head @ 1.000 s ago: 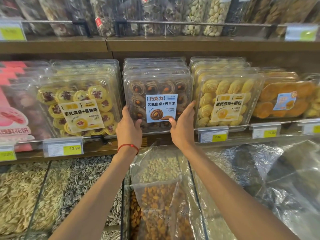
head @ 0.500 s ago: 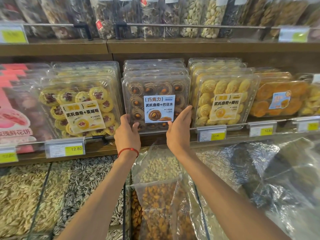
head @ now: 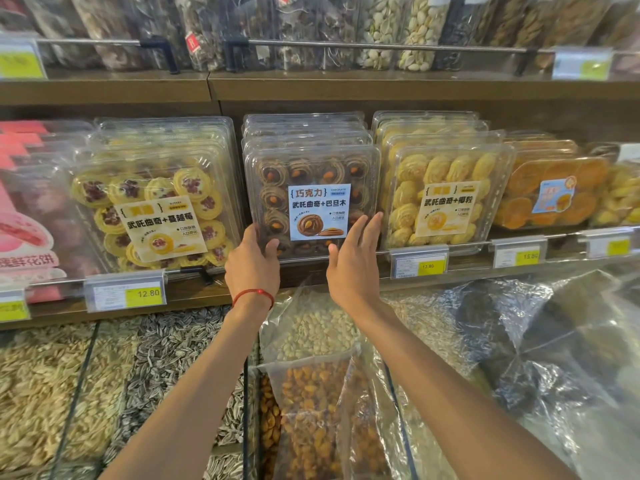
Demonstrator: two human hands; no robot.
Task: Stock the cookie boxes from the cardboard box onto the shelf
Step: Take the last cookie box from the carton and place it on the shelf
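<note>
A clear chocolate cookie box (head: 311,168) with a blue-and-white label stands upright at the front of a row of the same boxes on the wooden shelf (head: 194,296). My left hand (head: 251,268), a red cord at its wrist, grips the box's lower left corner, thumb on the front. My right hand (head: 349,268) is at the lower right corner with its fingers stretched out and resting on the box's front, thumb apart. The cardboard box is out of view.
Cranberry cookie boxes (head: 156,209) stand to the left and yellow cookie boxes (head: 446,188) to the right, with orange pastry boxes (head: 554,192) beyond. Pink packs (head: 27,216) fill the far left. Below are seed bins (head: 45,393) and plastic bags of nuts (head: 311,341). Jars (head: 381,29) line the upper shelf.
Both hands have slid slightly down toward the chocolate box's lower corners. The box stays at the front of its row.
</note>
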